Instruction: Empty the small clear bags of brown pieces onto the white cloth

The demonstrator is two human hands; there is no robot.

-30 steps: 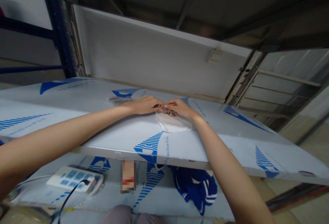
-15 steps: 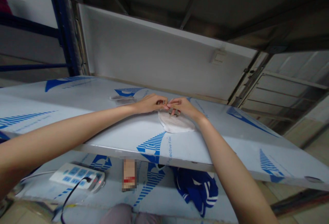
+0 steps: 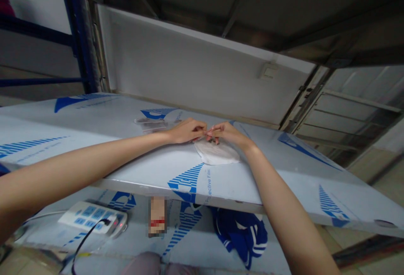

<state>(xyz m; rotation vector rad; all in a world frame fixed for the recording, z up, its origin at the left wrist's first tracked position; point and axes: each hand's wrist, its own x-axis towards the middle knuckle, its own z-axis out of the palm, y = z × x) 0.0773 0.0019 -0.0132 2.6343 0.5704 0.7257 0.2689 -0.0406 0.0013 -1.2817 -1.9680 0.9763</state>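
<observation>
My left hand (image 3: 190, 131) and my right hand (image 3: 225, 133) meet fingertip to fingertip over the table. Both are closed in a pinch. Whatever lies between the fingers is too small to make out. Directly below them, a white cloth-like piece (image 3: 219, 154), perhaps a small pouch, lies flat; its upper edge is hidden by my right hand. Small dark bits show by the right fingers, too blurred to name. Left of my left hand is a clear plastic bag (image 3: 153, 124).
The table (image 3: 132, 157) wears printed protective film. On a lower surface are a power strip (image 3: 94, 218) with a black cable, a blurred-out item (image 3: 157, 216) and a blue-and-white garment (image 3: 241, 235). A dark panel (image 3: 236, 10) hangs overhead; a wall (image 3: 189, 64) stands behind.
My left fingers have curled in more, and a brownish bit seen by them before no longer shows. The right fingers have shifted slightly. The white piece lies almost as before.
</observation>
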